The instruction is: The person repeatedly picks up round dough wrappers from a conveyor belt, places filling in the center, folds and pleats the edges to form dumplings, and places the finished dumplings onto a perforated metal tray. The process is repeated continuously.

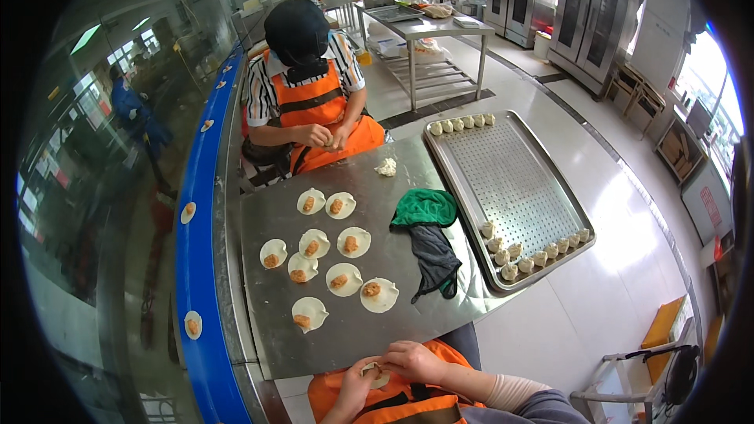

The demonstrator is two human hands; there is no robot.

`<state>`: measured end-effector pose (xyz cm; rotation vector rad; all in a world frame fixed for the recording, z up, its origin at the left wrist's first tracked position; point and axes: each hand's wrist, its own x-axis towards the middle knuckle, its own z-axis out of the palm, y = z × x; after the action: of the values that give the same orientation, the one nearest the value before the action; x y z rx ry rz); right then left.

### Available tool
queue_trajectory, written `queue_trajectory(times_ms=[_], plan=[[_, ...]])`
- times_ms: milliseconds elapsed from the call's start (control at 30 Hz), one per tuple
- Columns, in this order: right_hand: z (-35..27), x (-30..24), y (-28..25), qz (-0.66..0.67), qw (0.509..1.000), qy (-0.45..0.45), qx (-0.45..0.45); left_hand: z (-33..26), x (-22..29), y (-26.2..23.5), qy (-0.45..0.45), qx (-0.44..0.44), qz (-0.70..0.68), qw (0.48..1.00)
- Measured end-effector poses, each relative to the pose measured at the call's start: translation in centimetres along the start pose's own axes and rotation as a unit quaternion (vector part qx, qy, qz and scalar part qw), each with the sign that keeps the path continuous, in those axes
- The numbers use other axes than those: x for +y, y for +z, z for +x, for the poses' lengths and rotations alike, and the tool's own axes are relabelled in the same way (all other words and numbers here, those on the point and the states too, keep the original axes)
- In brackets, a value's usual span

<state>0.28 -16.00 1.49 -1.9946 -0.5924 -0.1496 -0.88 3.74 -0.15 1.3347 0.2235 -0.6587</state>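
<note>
Low over my orange apron, my left hand (356, 390) cradles a round dough wrapper (382, 381), its fingers closed on the rim. Pinching that wrapper's upper edge is my right hand (414, 363); my fingers partly hide it, and any filling is hard to make out. Just beyond, several flat wrappers with orange-brown filling, such as the nearest one (314, 310), lie on the steel table (377, 228). On the right, a perforated metal tray (514, 177) holds pleated dumplings (540, 258) along its near edge and more at its far edge.
A green and grey cloth (430, 239) lies beside the tray. Along the left runs a blue conveyor belt (196, 267) carrying filled wrappers. Across the table a co-worker in an orange apron (310, 98) works on a small piece with both hands. A dough lump (386, 166) sits near them.
</note>
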Motion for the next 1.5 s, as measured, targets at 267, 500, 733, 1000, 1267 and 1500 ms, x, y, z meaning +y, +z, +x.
queue_trajectory(times_ms=[267,500,733,1000,1267,1500], plan=[[-0.1,1.4,0.0,-0.027,0.997,-0.036,-0.055,0.7,0.1,-0.9,-0.079,-0.072,-0.034,0.994],[0.2,1.4,1.0,0.05,0.998,0.044,-0.023,0.3,0.5,-0.7,-0.003,-0.048,0.061,0.997],[0.3,-0.3,1.2,0.155,0.983,0.095,0.013,1.7,-2.6,-1.5,-0.016,-0.042,0.026,0.999],[-0.7,0.8,1.3,0.112,0.992,0.029,-0.058,0.2,1.0,1.3,-0.01,-0.049,0.059,0.997],[0.0,0.5,1.6,0.144,0.989,0.041,-0.017,0.1,1.8,0.7,0.0,-0.044,0.067,0.997],[0.0,1.4,1.4,0.04,0.997,-0.037,-0.06,-0.4,1.9,0.7,0.013,-0.03,0.068,0.997]])
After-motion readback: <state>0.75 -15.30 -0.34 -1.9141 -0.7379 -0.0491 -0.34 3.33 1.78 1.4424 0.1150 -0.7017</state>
